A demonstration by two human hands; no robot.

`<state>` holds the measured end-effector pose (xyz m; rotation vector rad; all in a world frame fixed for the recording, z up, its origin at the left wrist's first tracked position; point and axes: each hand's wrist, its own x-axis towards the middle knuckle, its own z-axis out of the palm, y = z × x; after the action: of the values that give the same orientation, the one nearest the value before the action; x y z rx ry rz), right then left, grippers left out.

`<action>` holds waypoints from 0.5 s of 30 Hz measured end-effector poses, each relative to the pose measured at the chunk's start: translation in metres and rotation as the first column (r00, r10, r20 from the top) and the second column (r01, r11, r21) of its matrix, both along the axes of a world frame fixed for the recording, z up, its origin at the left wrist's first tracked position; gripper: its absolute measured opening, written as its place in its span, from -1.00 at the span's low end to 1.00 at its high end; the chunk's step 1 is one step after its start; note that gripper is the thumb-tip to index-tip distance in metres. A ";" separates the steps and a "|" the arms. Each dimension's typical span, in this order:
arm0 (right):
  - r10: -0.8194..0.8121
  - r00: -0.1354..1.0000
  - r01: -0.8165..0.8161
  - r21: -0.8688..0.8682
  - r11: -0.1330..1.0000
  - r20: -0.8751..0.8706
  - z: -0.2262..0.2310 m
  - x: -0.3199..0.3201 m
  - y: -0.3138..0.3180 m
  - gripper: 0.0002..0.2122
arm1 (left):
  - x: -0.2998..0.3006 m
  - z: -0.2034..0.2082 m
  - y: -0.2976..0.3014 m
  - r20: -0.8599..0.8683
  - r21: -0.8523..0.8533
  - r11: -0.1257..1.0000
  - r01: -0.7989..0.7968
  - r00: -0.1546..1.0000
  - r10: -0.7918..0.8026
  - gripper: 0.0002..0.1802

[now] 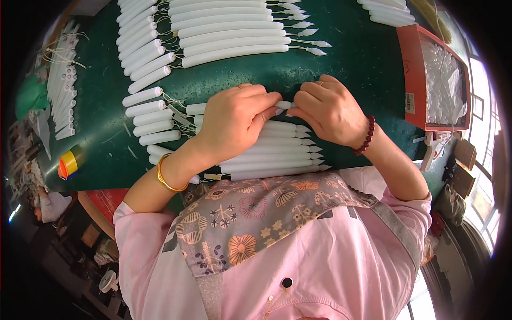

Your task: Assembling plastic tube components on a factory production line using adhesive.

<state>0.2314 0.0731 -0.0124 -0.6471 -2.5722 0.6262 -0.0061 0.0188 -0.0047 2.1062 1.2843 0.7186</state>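
Observation:
Both of my hands meet over a green table, pinching at a small white flame-shaped tip [285, 105] at the end of a white candle tube [195, 109]. My left hand [237, 114] is closed round the tube, whose left end shows past the wrist. My right hand [330, 109] is closed at the tip, its fingers covering part of it. Nearer to me lie several candle tubes [266, 164] with pointed tips fitted on their ends. Farther off, a row of candle tubes [234, 52] has tips [316, 52] standing off the ends on thin wires.
Short white cylinders [152, 120] trailing thin wires lie left of the tubes. A red box [410, 80] of clear plastic pieces [442, 80] stands at right. More white tubes [388, 12] lie at far right. A yellow-orange tape roll [66, 164] and bundled white sticks [64, 101] are at left.

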 end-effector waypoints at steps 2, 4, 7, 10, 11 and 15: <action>0.033 0.998 -0.032 -0.027 0.999 0.057 0.001 0.003 0.003 -0.76 | 0.003 0.002 -0.002 0.018 0.005 1.000 -0.004 1.000 0.004 -0.83; 0.042 0.993 -0.035 -0.066 0.997 0.113 0.014 0.006 0.014 -0.77 | 0.005 0.008 -0.001 0.031 0.007 1.000 -0.015 0.999 0.015 -0.83; -0.102 0.988 0.104 -0.018 0.994 0.114 0.023 0.012 0.030 -0.80 | 0.001 0.026 0.019 0.027 0.195 0.977 -0.085 0.996 0.081 -0.79; -0.336 0.942 0.327 0.159 0.931 0.028 0.014 0.018 0.042 -0.83 | -0.003 0.024 0.049 -0.162 0.346 0.937 -0.049 0.981 0.111 -0.78; -0.348 0.937 0.339 0.197 0.920 0.012 0.007 0.019 0.045 -0.83 | -0.002 0.018 0.054 -0.217 0.388 0.921 -0.031 0.968 0.124 -0.76; -0.362 0.932 0.354 0.213 0.911 -0.001 0.001 0.013 0.043 -0.84 | 0.003 0.005 0.062 -0.358 0.326 0.945 0.017 0.927 0.107 -0.79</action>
<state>0.2446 0.1157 -0.0115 -1.0309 -2.4169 0.2181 -0.0031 0.0811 0.0006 2.5832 1.5000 0.5983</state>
